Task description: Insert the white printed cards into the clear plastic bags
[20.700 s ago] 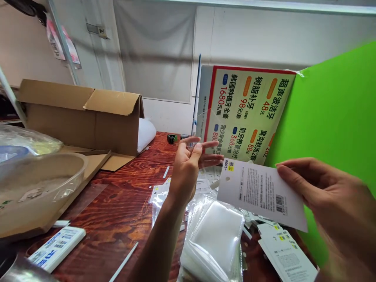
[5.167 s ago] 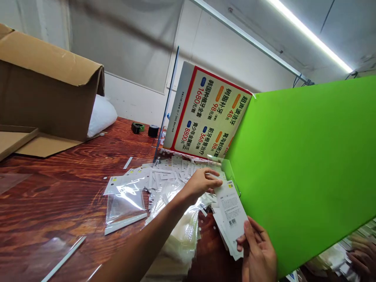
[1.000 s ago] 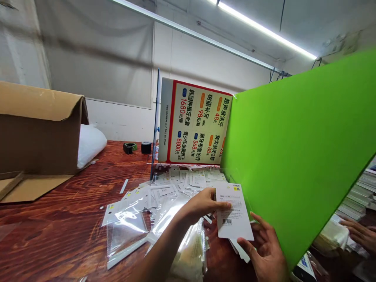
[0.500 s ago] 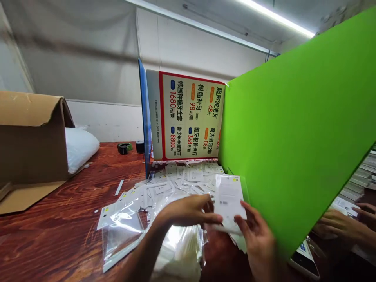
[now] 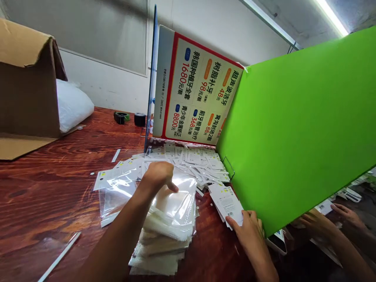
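Note:
My left hand (image 5: pixel 160 176) is over a pile of transparent plastic bags (image 5: pixel 167 231). Its fingers are curled and the thumb presses on the topmost bag; the fingertips are partly hidden. At the right, my right hand (image 5: pixel 249 231) grips the lower edge of a small stack of white printed cards (image 5: pixel 227 201) with yellow marks, resting on the table, thumb on the near side. Left of the pile lies a bag with a white card header (image 5: pixel 102 179). Behind both hands, many white cards (image 5: pixel 194 156) spread in an overlapping heap.
A bright green panel (image 5: pixel 293 117) and a printed price board (image 5: pixel 196 90) stand around the cards. An open cardboard box (image 5: pixel 26 94) holds a white bundle (image 5: pixel 75 105). Black tape rolls (image 5: pixel 140 119) and a white strip (image 5: pixel 60 256) lie on the table. Another person's hands (image 5: pixel 320 223) are beyond the panel.
My left hand has left the cards and moved left onto the plastic bags. My right hand has lowered the cards to the table. A white strip now shows at lower left; the view has tilted.

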### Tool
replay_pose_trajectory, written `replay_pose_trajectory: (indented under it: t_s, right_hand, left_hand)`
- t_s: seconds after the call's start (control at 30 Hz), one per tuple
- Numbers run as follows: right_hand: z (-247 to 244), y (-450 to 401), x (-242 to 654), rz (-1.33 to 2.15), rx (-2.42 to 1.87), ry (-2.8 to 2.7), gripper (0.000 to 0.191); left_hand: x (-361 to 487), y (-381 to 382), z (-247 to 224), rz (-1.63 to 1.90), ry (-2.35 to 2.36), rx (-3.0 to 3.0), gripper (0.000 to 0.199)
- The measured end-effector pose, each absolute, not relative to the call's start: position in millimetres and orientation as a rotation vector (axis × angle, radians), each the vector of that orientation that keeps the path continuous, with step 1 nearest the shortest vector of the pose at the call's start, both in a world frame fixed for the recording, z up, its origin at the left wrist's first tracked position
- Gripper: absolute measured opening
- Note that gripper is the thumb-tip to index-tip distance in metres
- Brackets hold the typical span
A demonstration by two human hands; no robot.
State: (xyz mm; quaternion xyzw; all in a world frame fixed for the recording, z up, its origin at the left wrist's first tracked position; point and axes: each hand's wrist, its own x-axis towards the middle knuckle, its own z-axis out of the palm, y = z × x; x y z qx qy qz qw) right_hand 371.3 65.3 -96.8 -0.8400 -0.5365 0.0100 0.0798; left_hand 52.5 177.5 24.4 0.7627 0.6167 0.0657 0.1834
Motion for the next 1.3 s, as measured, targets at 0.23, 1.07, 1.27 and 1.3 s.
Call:
replay_pose_trajectory:
  t_s: [0.23,1.07,1.27,1.3]
  right_hand:
    - [-88.3,65.9,362.1,-0.164,-2.465,-1.552,0.063]
    - [-57.2,21.8,314.3,0.904,-1.153,-0.874,0.045]
    - [-60.8,26.9,312.5,0.791,-1.199,-0.886,0.045]
    - [-59.7,27.3,311.3,0.775,-1.203,-0.883,0.045]
  left_hand:
    - [41.3,189.4,27.9,0.035,1.754,2.167,0.024]
    - [106.9,177.2,34.5,1.158,0.625,1.184,0.030]
    - [128.0,164.8,34.9,1.232,0.605,1.000,0.038]
    - [129.7,163.8,34.9,1.221,0.600,0.980,0.038]
